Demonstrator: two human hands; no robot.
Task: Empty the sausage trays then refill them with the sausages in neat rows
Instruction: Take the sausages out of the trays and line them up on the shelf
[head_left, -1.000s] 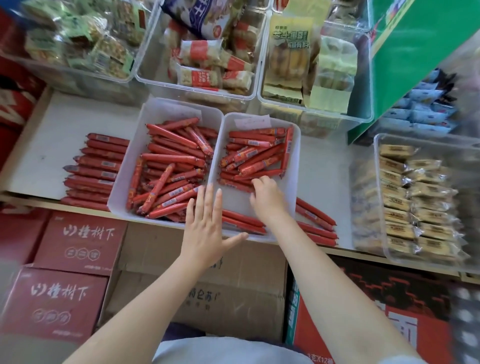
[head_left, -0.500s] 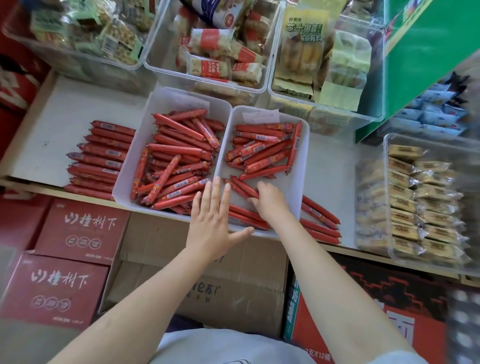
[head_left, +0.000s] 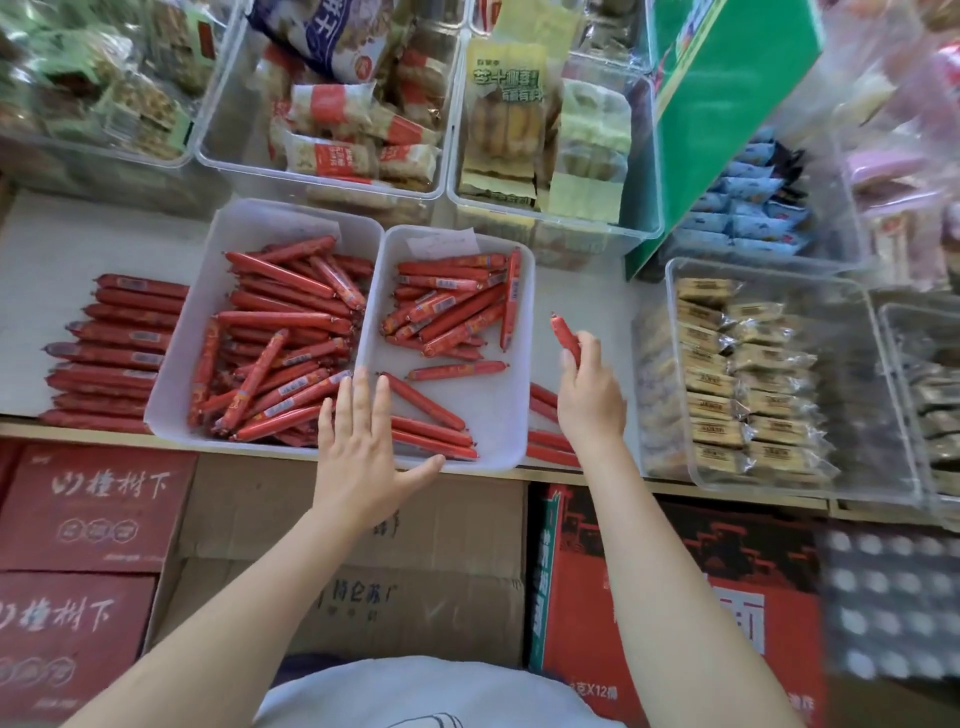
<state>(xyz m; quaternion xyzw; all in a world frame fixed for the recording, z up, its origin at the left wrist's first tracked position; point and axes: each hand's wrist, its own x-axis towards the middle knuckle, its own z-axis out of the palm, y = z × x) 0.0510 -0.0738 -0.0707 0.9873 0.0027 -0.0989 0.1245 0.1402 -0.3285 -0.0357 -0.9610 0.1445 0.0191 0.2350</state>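
While my right hand (head_left: 589, 395) grips one sausage (head_left: 565, 335) over the shelf (head_left: 582, 296) beside the right tray (head_left: 498, 415), my left hand (head_left: 363, 447) rests flat-fingered on its rim. Emptying is partial: both trays remain loaded, the left tray (head_left: 176, 374) fullest; refilling has not begun.

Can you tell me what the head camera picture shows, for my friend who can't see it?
A person's right hand lifts one red sausage beside two white trays of jumbled sausages. Their left hand rests flat on the trays' front edge.
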